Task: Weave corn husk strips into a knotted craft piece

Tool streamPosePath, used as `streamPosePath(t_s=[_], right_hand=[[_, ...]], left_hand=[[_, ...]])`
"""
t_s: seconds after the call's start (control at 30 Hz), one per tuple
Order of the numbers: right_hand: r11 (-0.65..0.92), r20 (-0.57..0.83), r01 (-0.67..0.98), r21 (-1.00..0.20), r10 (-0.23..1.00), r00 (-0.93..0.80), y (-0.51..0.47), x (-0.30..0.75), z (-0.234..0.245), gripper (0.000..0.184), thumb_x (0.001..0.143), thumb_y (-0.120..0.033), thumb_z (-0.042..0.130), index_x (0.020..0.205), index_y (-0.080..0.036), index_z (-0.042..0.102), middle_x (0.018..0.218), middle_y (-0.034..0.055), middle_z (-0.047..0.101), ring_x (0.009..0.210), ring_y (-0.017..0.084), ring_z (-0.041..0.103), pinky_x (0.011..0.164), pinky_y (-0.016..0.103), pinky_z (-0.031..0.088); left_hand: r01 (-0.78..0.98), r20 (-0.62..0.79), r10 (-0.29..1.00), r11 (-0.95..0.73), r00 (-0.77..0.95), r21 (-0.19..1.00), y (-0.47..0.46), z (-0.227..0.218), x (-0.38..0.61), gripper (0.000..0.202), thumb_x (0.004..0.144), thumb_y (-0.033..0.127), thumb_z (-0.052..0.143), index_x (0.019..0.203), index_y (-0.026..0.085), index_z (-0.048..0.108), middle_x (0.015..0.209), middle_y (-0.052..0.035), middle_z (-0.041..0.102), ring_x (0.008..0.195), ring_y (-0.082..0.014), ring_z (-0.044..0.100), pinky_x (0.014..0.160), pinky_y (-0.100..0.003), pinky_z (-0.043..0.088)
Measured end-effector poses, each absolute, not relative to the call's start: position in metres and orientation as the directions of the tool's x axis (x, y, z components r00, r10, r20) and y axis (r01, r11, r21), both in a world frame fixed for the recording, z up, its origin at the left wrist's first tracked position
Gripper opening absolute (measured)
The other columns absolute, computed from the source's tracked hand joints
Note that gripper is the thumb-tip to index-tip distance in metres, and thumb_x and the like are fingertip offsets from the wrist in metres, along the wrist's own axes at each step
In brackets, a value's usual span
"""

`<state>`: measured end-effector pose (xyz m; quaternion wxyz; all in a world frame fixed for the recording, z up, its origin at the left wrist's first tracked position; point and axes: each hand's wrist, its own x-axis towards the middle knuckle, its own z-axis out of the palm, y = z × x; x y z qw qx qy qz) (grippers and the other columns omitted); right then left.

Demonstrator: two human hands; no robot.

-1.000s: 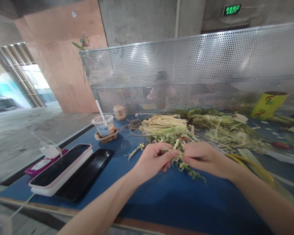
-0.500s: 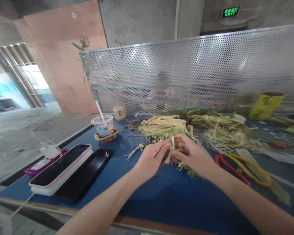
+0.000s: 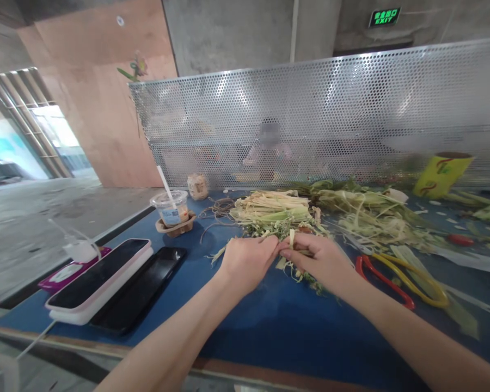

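My left hand (image 3: 247,261) and my right hand (image 3: 318,258) meet over the blue table (image 3: 269,326), both pinched on a pale green strip of plant stalk (image 3: 291,239) that sticks up between the fingertips. Small green scraps (image 3: 306,277) lie just under and in front of my right hand. Right behind the hands lies a bundle of pale stalks and husks (image 3: 273,209), with a wider heap of green and straw-coloured strips (image 3: 371,215) to its right.
Two phones (image 3: 106,277) and a purple pack with a white charger (image 3: 75,258) lie at the left. A plastic cup with a straw (image 3: 171,209) stands behind them. Red and yellow loops (image 3: 396,277) lie right of my hand. A yellow cup (image 3: 443,174) and a perforated metal screen (image 3: 330,109) stand at the back; a person sits behind the screen.
Both hands have moved a little away from me, towards the stalk bundle, still pinching the strip. My right forearm has shifted left, uncovering the red and yellow loops.
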<state>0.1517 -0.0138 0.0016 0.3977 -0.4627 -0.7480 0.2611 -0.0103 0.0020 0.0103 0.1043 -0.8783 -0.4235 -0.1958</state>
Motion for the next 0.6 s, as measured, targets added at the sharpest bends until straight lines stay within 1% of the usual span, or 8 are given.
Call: streamPosePath(t_s=[0.1, 0.17, 0.23, 0.33, 0.4, 0.43, 0.5, 0.6], right_hand=[[0.480, 0.398, 0.521, -0.705, 0.877, -0.269, -0.0114, 0.1516, 0.0009, 0.026, 0.079, -0.035, 0.045, 0.060, -0.018, 0.049, 0.045, -0.0044, 0.040, 0.042, 0.008, 0.039, 0.043, 0.021, 0.029], [0.478, 0.393, 0.497, -0.724, 0.878, -0.272, -0.0103, 0.1522, -0.0007, 0.029, 0.079, -0.036, 0.045, 0.056, -0.018, 0.047, 0.046, -0.0042, 0.040, 0.042, 0.007, 0.038, 0.043, 0.021, 0.029], [0.441, 0.352, 0.448, -0.778, 0.896, -0.271, -0.0097, 0.1530, -0.0032, 0.028, 0.080, -0.036, 0.046, 0.058, -0.018, 0.048, 0.046, -0.0044, 0.041, 0.041, 0.007, 0.038, 0.042, 0.020, 0.029], [0.352, 0.271, 0.304, -0.885, 0.922, -0.278, -0.0088, 0.1540, -0.0069, 0.023, 0.078, -0.040, 0.048, 0.069, -0.019, 0.052, 0.046, -0.0055, 0.041, 0.040, 0.006, 0.037, 0.039, 0.020, 0.027], [0.271, 0.220, 0.163, -0.949, 0.935, -0.277, -0.0078, 0.1537, -0.0079, 0.024, 0.074, -0.042, 0.055, 0.078, -0.019, 0.051, 0.049, -0.0065, 0.042, 0.039, 0.005, 0.035, 0.037, 0.019, 0.026], [0.228, 0.194, 0.097, -0.969, 0.942, -0.273, -0.0072, 0.1534, -0.0079, 0.027, 0.070, -0.042, 0.059, 0.081, -0.019, 0.050, 0.051, -0.0070, 0.043, 0.038, 0.004, 0.034, 0.036, 0.019, 0.026], [0.159, 0.154, -0.001, -0.987, 0.954, -0.257, -0.0063, 0.1523, -0.0070, 0.034, 0.064, -0.043, 0.065, 0.082, -0.019, 0.048, 0.050, -0.0082, 0.043, 0.036, 0.003, 0.030, 0.035, 0.018, 0.023], [0.122, 0.138, -0.081, -0.989, 0.958, -0.252, -0.0058, 0.1506, -0.0056, 0.037, 0.063, -0.043, 0.065, 0.081, -0.018, 0.045, 0.042, -0.0105, 0.040, 0.033, 0.002, 0.025, 0.034, 0.017, 0.021]], left_hand=[[0.759, 0.399, 0.723, -0.645, 0.564, 0.095, 0.0034, 0.0164, -0.0123, 0.042, 0.089, 0.037, 0.020, 0.067, 0.018, 0.050, 0.061, 0.0002, 0.057, 0.055, -0.0125, 0.053, 0.051, -0.021, 0.034], [0.727, 0.398, 0.724, -0.663, 0.563, 0.179, 0.0039, 0.0183, -0.0140, 0.040, 0.089, 0.035, 0.021, 0.065, 0.018, 0.048, 0.060, 0.0013, 0.054, 0.054, -0.0113, 0.050, 0.052, -0.021, 0.033], [0.690, 0.399, 0.734, -0.668, 0.549, 0.280, 0.0036, 0.0182, -0.0149, 0.038, 0.089, 0.034, 0.022, 0.064, 0.018, 0.046, 0.058, 0.0019, 0.052, 0.054, -0.0106, 0.048, 0.054, -0.021, 0.033], [0.610, 0.357, 0.768, -0.639, 0.531, 0.468, 0.0021, 0.0162, -0.0145, 0.038, 0.089, 0.036, 0.022, 0.065, 0.018, 0.046, 0.057, 0.0028, 0.051, 0.053, -0.0097, 0.047, 0.054, -0.021, 0.033], [0.550, 0.314, 0.781, -0.610, 0.540, 0.570, 0.0015, 0.0151, -0.0142, 0.035, 0.086, 0.041, 0.029, 0.069, 0.017, 0.048, 0.060, 0.0025, 0.054, 0.055, -0.0098, 0.047, 0.053, -0.020, 0.033], [0.513, 0.293, 0.777, -0.600, 0.557, 0.614, 0.0014, 0.0147, -0.0141, 0.034, 0.084, 0.044, 0.034, 0.070, 0.017, 0.048, 0.063, 0.0019, 0.056, 0.056, -0.0101, 0.048, 0.053, -0.020, 0.033], [0.432, 0.250, 0.756, -0.575, 0.604, 0.695, 0.0013, 0.0140, -0.0136, 0.035, 0.082, 0.046, 0.037, 0.069, 0.016, 0.050, 0.063, 0.0009, 0.057, 0.058, -0.0104, 0.049, 0.054, -0.020, 0.035], [0.353, 0.219, 0.734, -0.537, 0.643, 0.766, 0.0007, 0.0128, -0.0113, 0.038, 0.085, 0.041, 0.033, 0.064, 0.016, 0.050, 0.056, 0.0020, 0.054, 0.054, -0.0088, 0.048, 0.056, -0.019, 0.036]])
